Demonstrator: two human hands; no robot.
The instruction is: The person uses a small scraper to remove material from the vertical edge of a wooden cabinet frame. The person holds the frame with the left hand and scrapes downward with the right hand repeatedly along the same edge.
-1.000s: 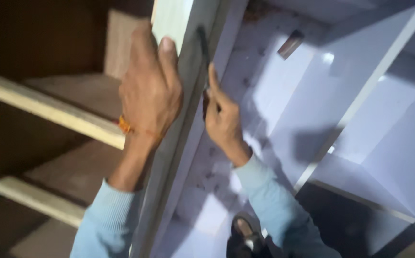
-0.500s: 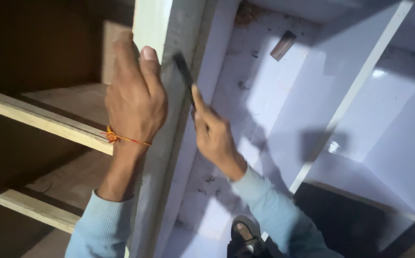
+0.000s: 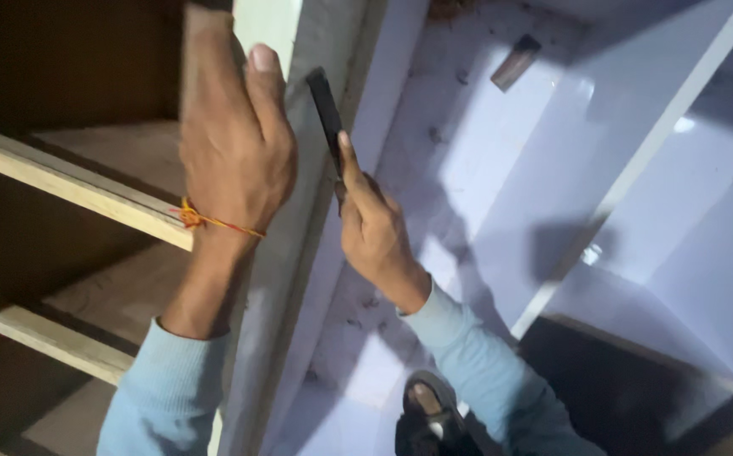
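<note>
My left hand [image 3: 233,143] grips the edge of an upright grey-white panel [image 3: 299,253] of a wooden cabinet, thumb pressed against its face; a red-orange thread circles the wrist. My right hand [image 3: 372,228] holds a thin dark flat tool [image 3: 327,110], forefinger laid along it, its blade set against the panel's right edge. Both arms wear light blue sleeves.
Raw wooden shelves [image 3: 71,181] project on the left of the panel. To the right lie glossy white laminated boards [image 3: 552,169] with a white strip [image 3: 636,160] across them and a small dark block [image 3: 514,61]. A dark sandalled foot [image 3: 425,414] shows at the bottom.
Both hands have slid along the panel towards its far end, and the dark tool now shows more clearly against the panel's edge.
</note>
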